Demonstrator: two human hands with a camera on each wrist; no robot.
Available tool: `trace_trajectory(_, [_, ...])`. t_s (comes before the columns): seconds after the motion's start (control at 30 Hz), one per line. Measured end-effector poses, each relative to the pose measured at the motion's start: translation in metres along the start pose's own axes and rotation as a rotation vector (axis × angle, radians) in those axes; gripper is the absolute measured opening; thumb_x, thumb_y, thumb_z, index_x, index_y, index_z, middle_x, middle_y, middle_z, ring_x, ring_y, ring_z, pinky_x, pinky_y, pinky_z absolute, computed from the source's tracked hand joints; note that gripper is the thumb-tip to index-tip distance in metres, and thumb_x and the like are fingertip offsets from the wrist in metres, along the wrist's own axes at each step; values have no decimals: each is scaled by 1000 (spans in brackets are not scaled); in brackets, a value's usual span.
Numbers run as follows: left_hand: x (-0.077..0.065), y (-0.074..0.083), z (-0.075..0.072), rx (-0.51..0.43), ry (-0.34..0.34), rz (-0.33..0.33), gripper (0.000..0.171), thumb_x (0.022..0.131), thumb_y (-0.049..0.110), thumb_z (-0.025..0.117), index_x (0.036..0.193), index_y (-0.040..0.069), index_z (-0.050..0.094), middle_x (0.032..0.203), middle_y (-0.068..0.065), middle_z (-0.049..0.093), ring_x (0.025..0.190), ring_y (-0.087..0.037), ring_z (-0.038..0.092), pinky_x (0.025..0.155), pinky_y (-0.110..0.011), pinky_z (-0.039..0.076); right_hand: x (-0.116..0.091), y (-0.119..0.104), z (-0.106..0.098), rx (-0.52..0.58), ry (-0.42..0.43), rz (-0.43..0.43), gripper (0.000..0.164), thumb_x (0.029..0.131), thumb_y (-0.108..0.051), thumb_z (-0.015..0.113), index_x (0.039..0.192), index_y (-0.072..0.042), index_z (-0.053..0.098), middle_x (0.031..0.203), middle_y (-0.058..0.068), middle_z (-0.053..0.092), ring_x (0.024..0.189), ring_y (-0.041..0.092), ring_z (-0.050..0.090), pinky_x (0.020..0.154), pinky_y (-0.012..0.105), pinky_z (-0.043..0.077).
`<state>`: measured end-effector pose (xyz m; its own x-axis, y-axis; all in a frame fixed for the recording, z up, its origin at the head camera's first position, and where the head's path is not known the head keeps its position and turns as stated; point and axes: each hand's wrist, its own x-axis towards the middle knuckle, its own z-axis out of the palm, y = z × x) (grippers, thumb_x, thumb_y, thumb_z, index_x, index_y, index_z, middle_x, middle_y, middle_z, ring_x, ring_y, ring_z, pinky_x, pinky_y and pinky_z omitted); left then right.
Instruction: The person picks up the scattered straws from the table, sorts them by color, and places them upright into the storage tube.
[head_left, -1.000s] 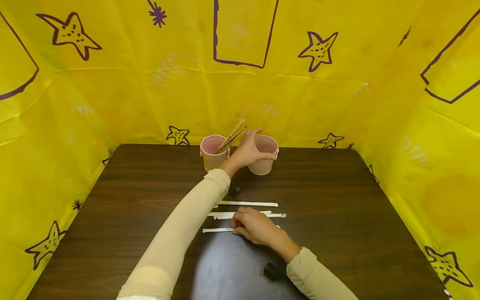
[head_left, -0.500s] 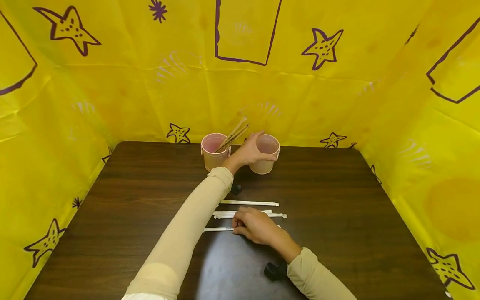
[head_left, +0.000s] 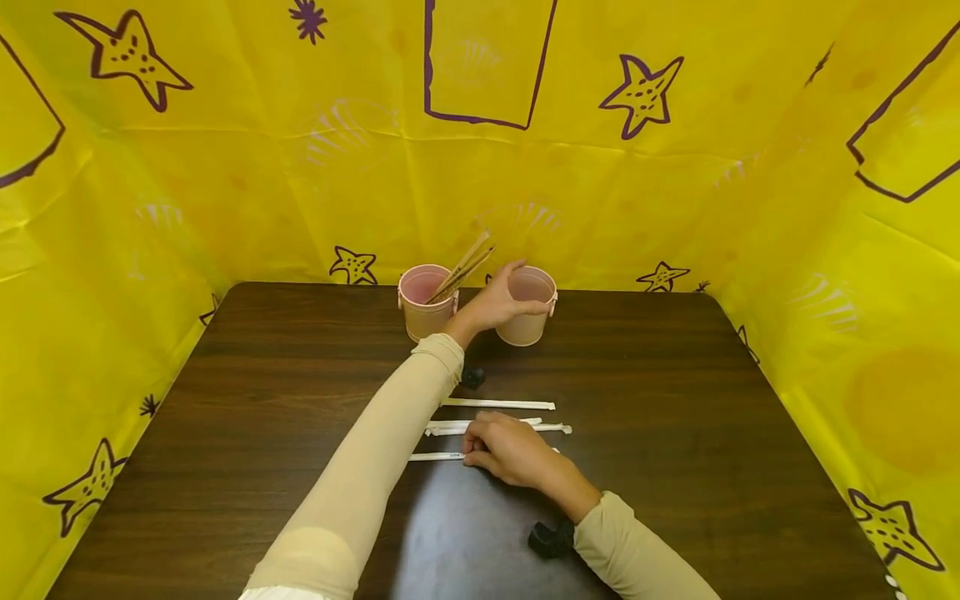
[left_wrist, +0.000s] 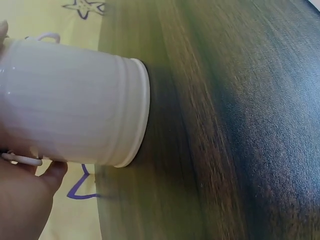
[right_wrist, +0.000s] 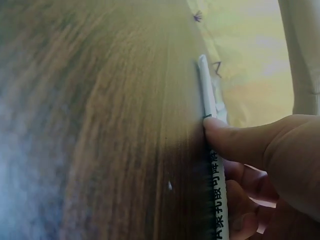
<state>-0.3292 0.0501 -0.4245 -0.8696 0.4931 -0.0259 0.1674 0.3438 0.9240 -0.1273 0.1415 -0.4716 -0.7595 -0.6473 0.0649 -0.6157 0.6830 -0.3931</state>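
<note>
At the back of the table, my left hand (head_left: 495, 300) grips a small pale pink pail (head_left: 522, 323) by its side, thumb and fingers spread round the rim. In the left wrist view the pail (left_wrist: 75, 102) has its base close to the tabletop. Nearer the front, my right hand (head_left: 510, 450) pinches a paper-wrapped straw (head_left: 437, 457) between thumb and fingers. Dark printed characters run along this straw (right_wrist: 218, 200) in the right wrist view. Just behind that hand lie more wrapped straws (head_left: 450, 427), and one single straw (head_left: 498, 404) lies farther back.
A second pink pail (head_left: 427, 321) stands left of the gripped one, with several thin wooden sticks (head_left: 461, 275) leaning in it. Black wrist devices show at the left wrist (head_left: 473, 377) and the right wrist (head_left: 551, 540). Yellow patterned cloth (head_left: 262, 167) walls in the dark wooden table (head_left: 660, 400).
</note>
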Motion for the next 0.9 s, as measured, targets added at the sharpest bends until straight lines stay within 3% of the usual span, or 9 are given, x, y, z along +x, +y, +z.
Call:
trace_trajectory(0.27, [2,0,-4,27,-70,-20,109,83,47,81,164,23,11,168,-14,20,152,-34,29,125,-54,27,-11,-1,-13,-55,-31,-27,14,93,-28,76,86,-22,66,89,-8,57,80,4,53,74,21,48])
trace_trajectory(0.47, [0,2,-6,46,-86,-28,108,85,47,79,164,23,10,168,-15,18,153,-35,27,124,-56,27,-23,11,-39,43,-125,21,15,94,-23,75,86,-20,62,86,-10,57,76,1,50,71,19,45])
trace_trajectory(0.6, [-3,3,-6,41,-89,-29,107,86,46,79,164,23,10,169,-14,16,154,-36,25,125,-57,25,-31,25,-56,140,-145,38,12,95,-19,73,88,-19,63,85,-11,61,76,0,52,71,18,47])
trace_trajectory(0.77, [-5,4,-6,36,-93,-37,106,86,47,78,164,25,9,168,-17,17,155,-36,25,125,-56,25,-42,42,-80,228,-102,85,7,94,-15,73,97,-17,67,90,-9,67,80,1,57,72,22,51])
trace_trajectory(0.9, [-6,4,-6,24,-88,-40,106,85,48,79,163,26,10,167,-19,19,154,-37,26,125,-57,25,-48,48,-101,276,-3,107,13,95,-13,72,107,-15,69,92,-6,68,81,6,60,73,24,53])
